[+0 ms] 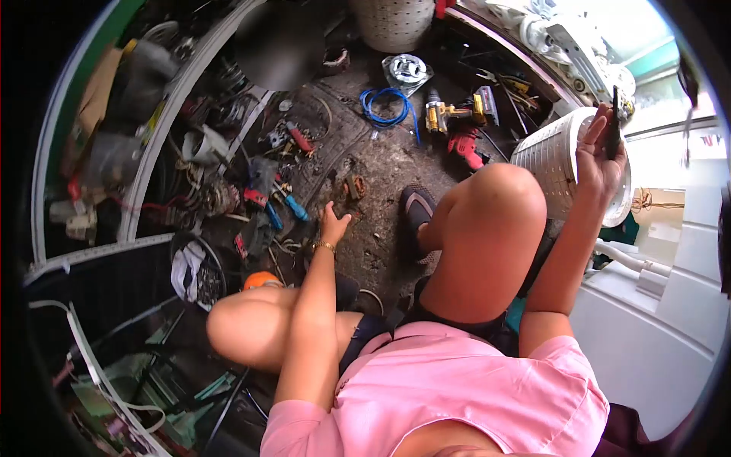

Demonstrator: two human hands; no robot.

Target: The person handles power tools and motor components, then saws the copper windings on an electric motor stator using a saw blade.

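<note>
Head: blue-handled tools (295, 207) near left hand (333, 225); yellow drill (438, 114) beyond.

A person (480, 251) with bent knees faces a dirty floor (388, 164). A blue cable coil (387, 122) lies left of a yellow drill (438, 118); a red drill (464, 150) lies just below the yellow drill. Lower left of the yellow drill is the left hand (333, 226), fingers parted. Well right of it, the right hand (599, 164) holds a dark object (613, 126).
</note>
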